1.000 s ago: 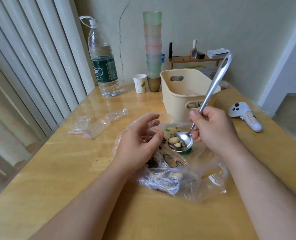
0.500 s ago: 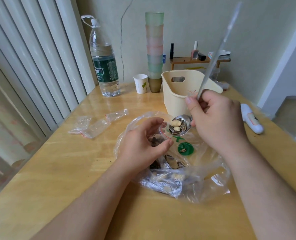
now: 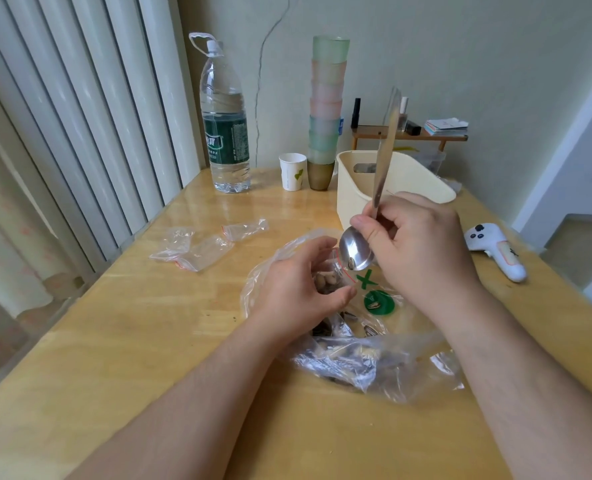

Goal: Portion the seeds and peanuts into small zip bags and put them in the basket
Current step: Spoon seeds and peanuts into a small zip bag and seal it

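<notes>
- My left hand is pinching a small zip bag open.
- My right hand is gripping the spoon, tipping it steeply at the bag's mouth.

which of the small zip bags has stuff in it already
The small zip bag held in the left hand: peanuts show inside. The spare zip bags lie flat and empty farther left.
</notes>
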The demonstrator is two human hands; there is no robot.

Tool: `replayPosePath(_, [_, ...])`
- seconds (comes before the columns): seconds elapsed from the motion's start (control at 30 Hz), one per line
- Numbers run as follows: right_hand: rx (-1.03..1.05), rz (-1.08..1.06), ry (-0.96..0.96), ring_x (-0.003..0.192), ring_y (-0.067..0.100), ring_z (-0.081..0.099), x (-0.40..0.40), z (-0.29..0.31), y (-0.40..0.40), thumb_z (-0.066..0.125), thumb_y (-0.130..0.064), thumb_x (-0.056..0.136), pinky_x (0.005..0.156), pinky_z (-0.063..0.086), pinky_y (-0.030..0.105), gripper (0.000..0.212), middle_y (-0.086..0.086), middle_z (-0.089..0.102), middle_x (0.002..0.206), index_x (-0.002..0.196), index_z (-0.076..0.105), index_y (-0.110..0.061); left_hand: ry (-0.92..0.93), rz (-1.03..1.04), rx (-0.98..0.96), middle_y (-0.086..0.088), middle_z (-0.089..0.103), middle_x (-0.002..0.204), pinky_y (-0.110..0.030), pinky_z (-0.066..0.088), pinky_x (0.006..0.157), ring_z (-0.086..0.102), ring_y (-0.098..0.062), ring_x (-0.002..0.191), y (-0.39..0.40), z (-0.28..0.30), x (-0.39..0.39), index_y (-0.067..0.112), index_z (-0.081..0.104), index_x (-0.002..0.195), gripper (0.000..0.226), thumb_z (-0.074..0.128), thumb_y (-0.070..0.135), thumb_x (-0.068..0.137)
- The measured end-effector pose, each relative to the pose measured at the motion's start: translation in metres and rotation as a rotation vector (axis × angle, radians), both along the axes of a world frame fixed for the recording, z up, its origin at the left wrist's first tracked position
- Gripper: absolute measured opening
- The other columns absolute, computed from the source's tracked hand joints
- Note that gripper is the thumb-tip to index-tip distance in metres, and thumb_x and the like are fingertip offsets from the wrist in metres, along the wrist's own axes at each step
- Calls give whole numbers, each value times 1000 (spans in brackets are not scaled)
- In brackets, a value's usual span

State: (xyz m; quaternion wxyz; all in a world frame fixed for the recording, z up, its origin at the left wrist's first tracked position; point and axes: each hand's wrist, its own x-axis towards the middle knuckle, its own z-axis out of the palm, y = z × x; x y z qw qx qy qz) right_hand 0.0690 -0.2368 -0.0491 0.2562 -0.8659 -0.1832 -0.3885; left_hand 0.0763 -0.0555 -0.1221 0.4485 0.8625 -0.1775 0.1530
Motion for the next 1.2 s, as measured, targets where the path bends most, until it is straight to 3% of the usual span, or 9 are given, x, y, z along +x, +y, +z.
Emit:
replayPosePath(0.13, [5,12,-15,75,19,60,1,-4,1,70,-28,96,69,47,33,17,1,67,79,85,76,-15,0,25,30,14,72,127,-6,46,97,61,7,121,1,0,1,36,54,144,74,89,40,78])
replayPosePath(0.27, [60,19,-139,69,20,59,-2,-5,3,73,-23,96,64,44,31,16,4,68,78,86,77,-11,39,49,-39,12,75,122,-28,56,99,68,2,110,-1,-3,5,40,53,142,72,85,47,78])
replayPosePath(0.4, [182,-21,-235,74,19,62,-2,-7,-8,71,-20,98,68,49,31,20,6,71,81,86,77,-6,119,55,-216,16,78,105,-40,60,94,73,-2,99,-1,-4,6,38,54,141,68,81,47,79])
replayPosePath(0.53, [374,-51,39,73,25,69,-2,-18,-26,61,-36,102,73,58,43,26,0,70,71,89,73,-16,211,27,-483,12,78,106,-44,62,94,76,-14,97,-1,0,4,27,57,142,63,84,26,86])
replayPosePath(0.67, [439,155,515,59,15,66,-6,-35,-33,66,-29,101,72,58,45,19,5,70,62,84,71,-26,230,3,-541,8,79,105,-45,61,96,78,-18,96,-3,3,1,24,57,143,61,84,21,88])
replayPosePath(0.83, [345,245,616,64,16,70,-11,-35,-36,70,-29,97,75,60,45,15,5,72,67,82,75,-30,219,10,-501,2,80,96,-43,62,94,78,-17,94,-5,3,-2,27,57,143,61,84,24,88])
replayPosePath(1.0, [313,366,629,66,21,71,-18,-32,-34,72,-28,95,73,61,48,17,-3,71,80,81,76,-36,183,5,-492,3,79,106,-32,63,85,77,-13,95,-8,5,-5,26,59,141,62,86,22,86])
replayPosePath(1.1, [322,377,707,62,22,70,-18,-32,-34,71,-28,97,67,58,43,17,1,71,68,81,76,-33,178,12,-504,4,79,105,-37,63,87,77,-15,96,-11,1,-6,27,58,140,62,87,25,85])
replayPosePath(1.2, [329,349,841,56,18,67,-15,-36,-31,68,-24,100,60,52,33,20,1,68,60,81,72,-21,188,39,-509,6,76,84,-27,58,79,74,-11,83,-14,2,-7,26,57,143,62,85,25,88])
